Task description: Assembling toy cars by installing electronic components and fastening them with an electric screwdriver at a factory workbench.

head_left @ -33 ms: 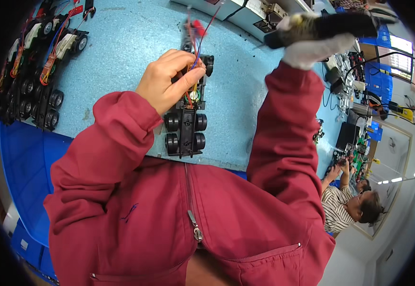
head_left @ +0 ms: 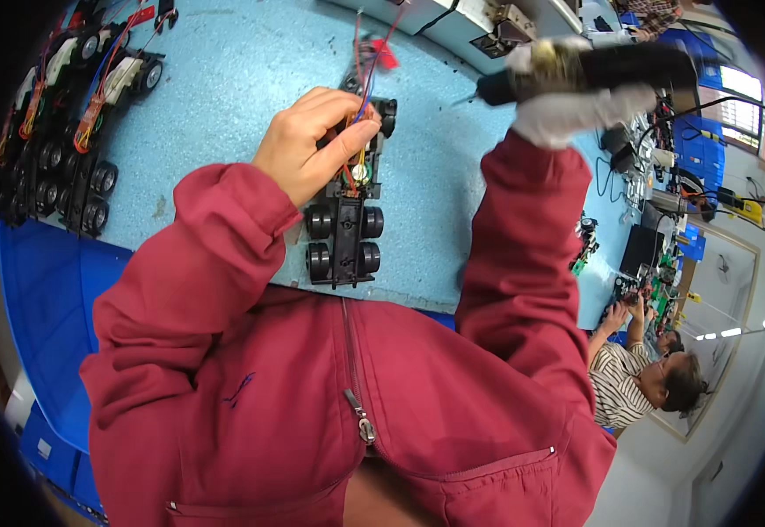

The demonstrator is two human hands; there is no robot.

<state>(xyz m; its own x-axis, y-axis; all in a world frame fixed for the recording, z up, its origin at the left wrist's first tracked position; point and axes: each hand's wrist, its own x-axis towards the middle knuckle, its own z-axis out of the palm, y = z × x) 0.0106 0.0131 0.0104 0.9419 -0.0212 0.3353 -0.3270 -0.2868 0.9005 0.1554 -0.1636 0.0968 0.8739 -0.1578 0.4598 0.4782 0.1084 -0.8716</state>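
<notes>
My bare left hand point(head_left: 316, 145) closes over the middle of a black toy truck chassis point(head_left: 347, 233) standing on the blue table. Thumb and fingers pinch at its circuit board and wires point(head_left: 366, 92); exactly what lies between the fingertips is hidden. Black double wheels show at the near end. Thin red and blue wires rise past the fingers, and a red piece point(head_left: 386, 54) at the far end is blurred. To the right, my right hand point(head_left: 567, 114), in a white glove, grips a black powered screwdriver point(head_left: 611, 70), smeared by motion, its thin tip pointing left, apart from the chassis.
Several similar wired chassis point(head_left: 75, 132) stand in a row at the far left. A blue bin point(head_left: 53, 325) lies beside the table's near left edge. Metal equipment point(head_left: 510, 26) lines the back. A co-worker in a striped shirt point(head_left: 619, 386) handles parts at the right.
My right hand and the screwdriver have shifted a little left and nearer to me. My left hand keeps its hold on the chassis.
</notes>
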